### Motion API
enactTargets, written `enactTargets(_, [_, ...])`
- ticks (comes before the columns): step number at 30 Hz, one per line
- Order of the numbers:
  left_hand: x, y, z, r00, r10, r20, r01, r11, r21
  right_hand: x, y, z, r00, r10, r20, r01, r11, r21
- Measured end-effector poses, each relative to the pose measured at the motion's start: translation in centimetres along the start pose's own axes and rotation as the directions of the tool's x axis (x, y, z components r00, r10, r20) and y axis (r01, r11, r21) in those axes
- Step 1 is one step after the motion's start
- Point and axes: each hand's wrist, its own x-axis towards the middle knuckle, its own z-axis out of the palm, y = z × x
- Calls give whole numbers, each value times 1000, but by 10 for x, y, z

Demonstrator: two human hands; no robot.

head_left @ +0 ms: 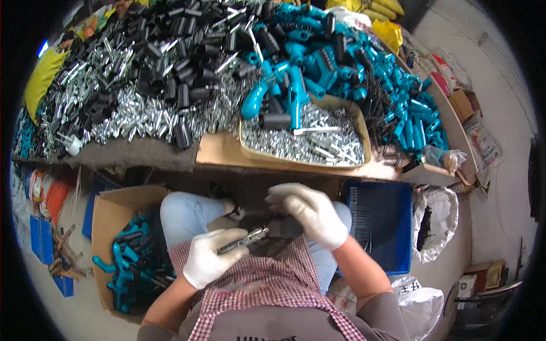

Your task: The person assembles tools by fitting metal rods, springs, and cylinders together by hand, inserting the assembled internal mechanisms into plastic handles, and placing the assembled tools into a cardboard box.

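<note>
Counted close to the lap: two hands in white gloves, one slim metal part [242,241], one dark, blurred piece [290,228]. Around these, one tan tray [368,142] full of loose silver pieces, one cardboard box [122,203] with teal and black handles inside, one blue crate [407,230] at the right. On the table, silver pins [136,116], black tubes [183,95] and teal handles [325,77], all too many to count. Dark lettering on the grey shirt [222,325], partly cut off, and dark characters on a white sack [424,310] at lower right. As for the metal part: narrow, silver and dark grey, tilted up toward the right, in front of the checked apron [256,287]. Left hand [213,258] pinched around its lower end. Right hand [310,215] with fingers stretched forward, just above the dark piece; impossible to tell whether gripping it.
</note>
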Motion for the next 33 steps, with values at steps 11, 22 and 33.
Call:
enactTargets(11, [-10, -4, -1, 996, -73, -57, 70, 995, -65, 154, -2, -89, 897, -50, -440, -320, 615, -721])
enactTargets(22, [2, 12, -6, 993, -95, -69, 90, 993, -72, 158, 24, -115, 728, -113, -677, -56, 973, -222])
enactTargets(33, [22, 17, -9, 995, -93, 28, 93, 995, -25, -23, 4, -6, 876, 346, -336, -130, 841, 526])
